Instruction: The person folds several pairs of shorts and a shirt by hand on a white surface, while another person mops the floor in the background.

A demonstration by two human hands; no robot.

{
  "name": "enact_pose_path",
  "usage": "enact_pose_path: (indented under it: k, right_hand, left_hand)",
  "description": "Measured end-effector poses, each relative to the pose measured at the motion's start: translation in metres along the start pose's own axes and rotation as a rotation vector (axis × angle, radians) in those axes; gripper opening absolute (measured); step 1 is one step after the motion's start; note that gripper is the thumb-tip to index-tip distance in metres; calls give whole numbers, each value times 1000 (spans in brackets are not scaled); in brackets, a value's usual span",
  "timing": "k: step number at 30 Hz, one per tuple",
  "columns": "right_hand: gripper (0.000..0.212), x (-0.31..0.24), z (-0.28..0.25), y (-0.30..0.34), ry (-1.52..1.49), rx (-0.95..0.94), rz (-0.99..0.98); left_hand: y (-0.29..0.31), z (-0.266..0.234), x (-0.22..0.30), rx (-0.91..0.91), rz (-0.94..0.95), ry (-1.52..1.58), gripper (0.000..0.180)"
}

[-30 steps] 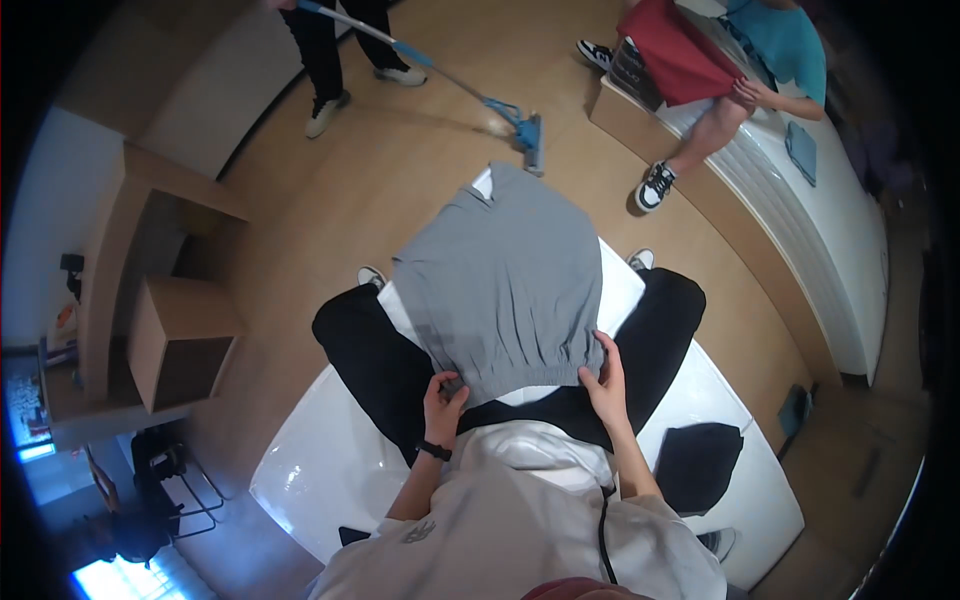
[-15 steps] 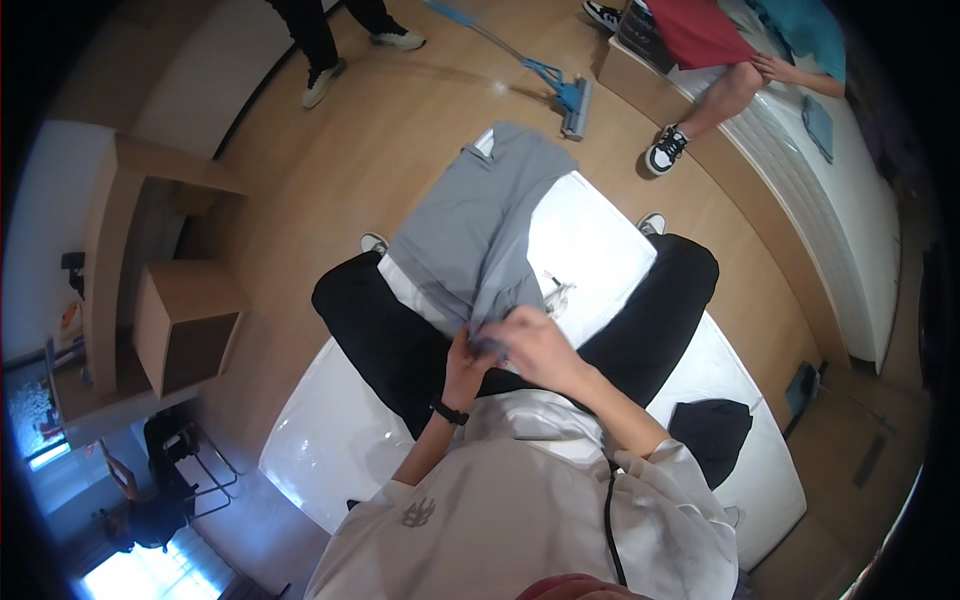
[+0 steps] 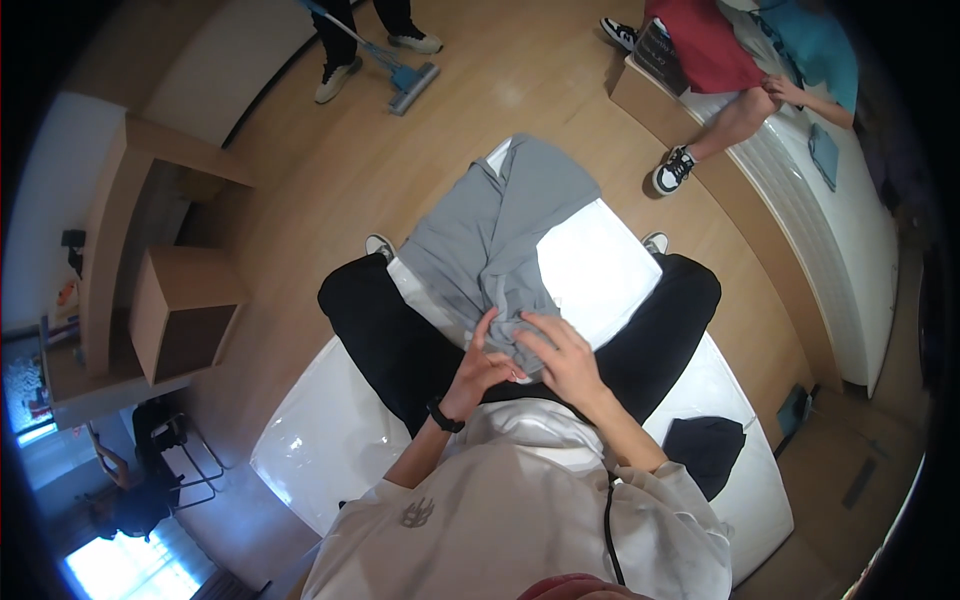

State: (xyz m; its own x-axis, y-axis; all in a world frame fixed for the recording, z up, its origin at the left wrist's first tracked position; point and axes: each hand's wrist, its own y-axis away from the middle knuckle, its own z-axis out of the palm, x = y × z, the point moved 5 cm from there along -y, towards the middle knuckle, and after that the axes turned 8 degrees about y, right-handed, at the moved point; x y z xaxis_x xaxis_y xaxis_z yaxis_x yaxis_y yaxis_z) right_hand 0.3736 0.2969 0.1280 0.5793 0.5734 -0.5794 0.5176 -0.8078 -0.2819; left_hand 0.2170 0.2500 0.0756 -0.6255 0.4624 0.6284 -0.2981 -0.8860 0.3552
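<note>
A rumpled grey garment (image 3: pixel 500 225) lies over a white-covered surface (image 3: pixel 595 262) between my knees, its near end bunched towards my lap. My left hand (image 3: pixel 482 368) is at that near end, one finger raised along the cloth and the others pointing right, apart. From the right, my right hand (image 3: pixel 568 362) reaches over the same bunched part with its fingers stretched out and spread, the fingertips on or just above the fabric. I see no firm grip in either hand. The fabric's underside is hidden.
Dark folded cloth (image 3: pixel 705 455) rests on the white seat beside me at the right. A blue mop (image 3: pixel 410 85) stands by a person's feet. Another person sits on a bed edge (image 3: pixel 745 170) at the upper right. A wooden box unit (image 3: pixel 190 310) is at the left.
Both hands have parted slightly and their fingers have spread from the bunched grey cloth. The garment's folds have shifted to the right. The mop has moved left, beside the standing person.
</note>
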Motion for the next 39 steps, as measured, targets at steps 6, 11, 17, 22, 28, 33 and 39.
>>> enact_pose_path:
  k: [6, 11, 17, 22, 28, 33, 39]
  right_hand:
    - [43, 13, -135, -44, 249, 310, 22]
    - [35, -49, -274, -91, 490, 465, -335]
    - [48, -110, -330, -174, 1072, 432, -334]
    - [47, -152, -367, -218, 1366, 404, -359]
    - [46, -201, -401, -255, 1401, 127, -383]
    - [44, -231, -415, -257, 1235, 18, -163]
    - [51, -298, -446, -252, 1225, 147, -47]
  left_hand:
    - [-3, 16, -1, -35, 91, -414, 66]
    - [-13, 17, 6, -57, 186, -432, 46]
    - [-16, 22, 38, -24, 276, -627, 34]
    - [-26, 48, 38, -125, 326, -612, 34]
    - [-43, 35, 3, -225, 255, -459, 30]
    - [-60, 25, -14, -254, 160, -308, 28]
    - [-101, 21, -36, -396, -87, 142, 50]
